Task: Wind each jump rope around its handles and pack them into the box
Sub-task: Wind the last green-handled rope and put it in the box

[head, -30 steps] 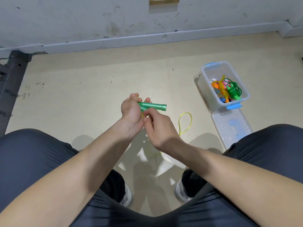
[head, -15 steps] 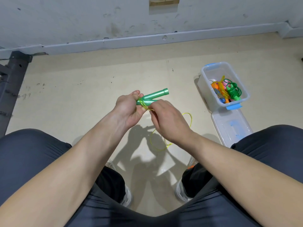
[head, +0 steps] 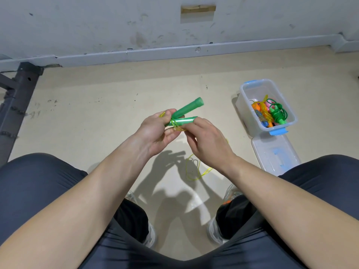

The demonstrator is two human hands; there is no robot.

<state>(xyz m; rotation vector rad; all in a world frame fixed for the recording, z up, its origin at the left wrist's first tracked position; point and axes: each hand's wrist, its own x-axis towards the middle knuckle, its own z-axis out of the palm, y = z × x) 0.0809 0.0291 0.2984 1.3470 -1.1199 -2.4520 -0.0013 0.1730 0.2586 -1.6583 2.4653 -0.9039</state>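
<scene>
The left hand [head: 155, 133] has its grip clenched round the butt ends of 2 green handles [head: 189, 108], smooth tapered plastic tubes that fork apart toward their free ends, the upper 1 tilted up and to the right. The thumb lies over them and the palm faces right. A thin, glossy yellow rope [head: 194, 169] is wound in a few turns round both handles just beyond the left fingers.

The right hand [head: 207, 140], back upward and fingers curled, has its grip pinched on the rope beside those turns. Its index fingertip touches the end of the lower handle. From there the rope drops in loose loops onto the floor [head: 97, 105] between the knees.

The floor is pale, matt and scuffed, with open room ahead and to the left of the hands.

To the right, well apart from the hands, stands the box [head: 250, 90], translucent plastic with rounded corners and blue latches. It holds wound ropes [head: 277, 115] in green, orange and pink. Its flat lid [head: 275, 154] lies on the floor against the box's near end, just beside the right knee.

A dark metal frame [head: 17, 94] stands at the left edge, and a grey skirting [head: 174, 53] runs along the stained wall.
</scene>
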